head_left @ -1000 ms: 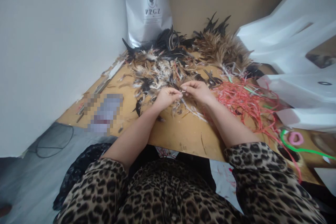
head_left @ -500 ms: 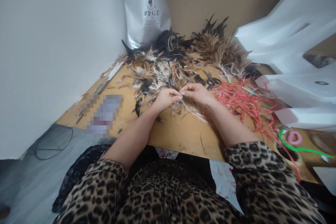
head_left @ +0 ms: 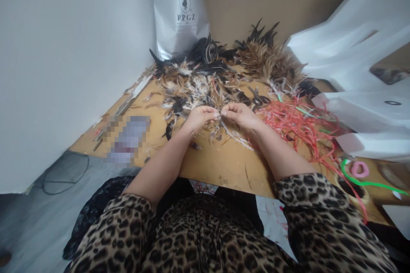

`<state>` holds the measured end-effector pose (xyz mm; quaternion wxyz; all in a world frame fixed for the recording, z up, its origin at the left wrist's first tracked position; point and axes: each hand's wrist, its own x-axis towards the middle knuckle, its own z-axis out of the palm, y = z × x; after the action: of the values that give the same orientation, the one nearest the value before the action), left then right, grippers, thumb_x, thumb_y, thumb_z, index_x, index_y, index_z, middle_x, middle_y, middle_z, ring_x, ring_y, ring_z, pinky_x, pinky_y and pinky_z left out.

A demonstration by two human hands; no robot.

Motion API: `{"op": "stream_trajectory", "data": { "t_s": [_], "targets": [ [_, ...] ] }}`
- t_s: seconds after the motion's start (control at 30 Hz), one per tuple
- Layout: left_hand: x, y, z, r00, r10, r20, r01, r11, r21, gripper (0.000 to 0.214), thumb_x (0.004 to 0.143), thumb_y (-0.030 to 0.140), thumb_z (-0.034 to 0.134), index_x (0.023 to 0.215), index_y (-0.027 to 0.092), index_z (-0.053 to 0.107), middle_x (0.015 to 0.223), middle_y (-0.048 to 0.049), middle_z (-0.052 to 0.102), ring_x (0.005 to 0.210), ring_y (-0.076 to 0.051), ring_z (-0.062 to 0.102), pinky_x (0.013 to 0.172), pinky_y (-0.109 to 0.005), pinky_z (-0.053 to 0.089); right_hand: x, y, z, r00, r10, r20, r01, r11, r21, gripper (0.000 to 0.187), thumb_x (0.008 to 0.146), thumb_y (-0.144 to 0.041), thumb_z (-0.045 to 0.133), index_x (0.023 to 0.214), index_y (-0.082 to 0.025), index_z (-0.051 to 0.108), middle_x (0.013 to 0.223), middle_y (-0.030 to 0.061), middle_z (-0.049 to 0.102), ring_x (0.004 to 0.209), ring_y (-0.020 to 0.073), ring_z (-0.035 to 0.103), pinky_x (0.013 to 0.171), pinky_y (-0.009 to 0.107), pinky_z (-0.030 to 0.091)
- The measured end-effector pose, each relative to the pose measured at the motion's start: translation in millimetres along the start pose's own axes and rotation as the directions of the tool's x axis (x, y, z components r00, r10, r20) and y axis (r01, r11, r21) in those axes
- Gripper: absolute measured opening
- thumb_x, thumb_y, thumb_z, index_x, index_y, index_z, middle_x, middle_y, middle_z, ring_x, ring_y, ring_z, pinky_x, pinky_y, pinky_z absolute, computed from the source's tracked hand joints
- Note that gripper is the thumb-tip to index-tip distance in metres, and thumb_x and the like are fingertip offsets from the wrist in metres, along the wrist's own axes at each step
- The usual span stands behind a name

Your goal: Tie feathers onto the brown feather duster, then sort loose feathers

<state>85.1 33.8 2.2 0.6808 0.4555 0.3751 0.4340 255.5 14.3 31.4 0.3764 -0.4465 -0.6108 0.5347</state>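
Observation:
My left hand (head_left: 200, 118) and my right hand (head_left: 241, 115) meet over the front of the table, thumbs and fingers pinched, their tips almost touching. What lies between the fingertips is too small to make out. Thin white strips (head_left: 237, 137) trail from just below the fingertips toward the right forearm. Right behind the hands spreads a loose heap of brown, cream and black feathers (head_left: 196, 85). Black-handled scissors (head_left: 259, 98) lie a little beyond my right hand.
A tangle of red strips (head_left: 296, 124) lies to the right, with a brown feather bundle (head_left: 270, 63) behind it. At the back stands a silver bag (head_left: 182, 36). A pixelated flat object (head_left: 130, 138) is at left. A pink ring (head_left: 360, 169) and green strip (head_left: 368, 182) lie front right.
My left hand has shifted slightly left, and a narrow gap now shows between the fingertips. Both hands stay pinched; the things on the table look unchanged.

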Motion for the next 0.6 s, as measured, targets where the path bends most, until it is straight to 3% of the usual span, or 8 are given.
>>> {"op": "stream_trajectory", "data": {
  "t_s": [0.17,0.3,0.43,0.6],
  "targets": [
    [0,0,-1.0,0.999,-0.047,-0.009,0.047,0.998,-0.038,0.021,0.057,0.012,0.075,0.074,0.010,0.063,0.058,-0.0001,0.062,0.050,-0.004,0.054,0.049,-0.015,0.041,-1,2,-3,0.998,0.049,0.045,-0.049,0.999,-0.009,0.033,0.066,-0.044,0.069,0.073,-0.013,0.059,0.049,-0.0063,0.043,0.044,0.0046,0.029,0.045,0.022,0.018],
    [1,-1,-2.1,1.000,-0.011,0.001,0.011,1.000,0.012,0.021,0.056,0.014,0.075,0.074,0.011,0.064,0.060,0.0001,0.062,0.050,-0.004,0.053,0.051,-0.016,0.041,1,4,-3,1.000,0.018,-0.024,-0.018,0.999,0.029,0.034,0.068,-0.041,0.067,0.087,-0.013,0.063,0.056,-0.0045,0.051,0.043,0.0042,0.031,0.044,0.021,0.020],
    [0,-3,-1.8,0.999,0.026,0.034,-0.028,0.998,0.060,0.024,0.055,0.017,0.075,0.075,0.011,0.065,0.064,-0.0009,0.065,0.052,-0.004,0.054,0.055,-0.018,0.043,3,8,0,0.998,-0.045,-0.035,0.040,0.989,-0.143,0.030,0.073,-0.036,0.061,0.092,-0.014,0.067,0.061,-0.0020,0.057,0.048,0.0064,0.041,0.049,0.021,0.030],
    [-2,-2,2.2,0.996,0.089,0.011,-0.090,0.988,0.125,0.024,0.053,0.018,0.075,0.072,0.011,0.064,0.064,-0.0003,0.064,0.055,-0.006,0.055,0.060,-0.020,0.045,4,12,1,0.975,-0.217,-0.043,0.183,0.901,-0.393,0.022,0.076,-0.029,0.056,0.088,-0.016,0.070,0.080,0.0027,0.068,0.072,0.0136,0.057,0.069,0.025,0.042]
  ]
}}
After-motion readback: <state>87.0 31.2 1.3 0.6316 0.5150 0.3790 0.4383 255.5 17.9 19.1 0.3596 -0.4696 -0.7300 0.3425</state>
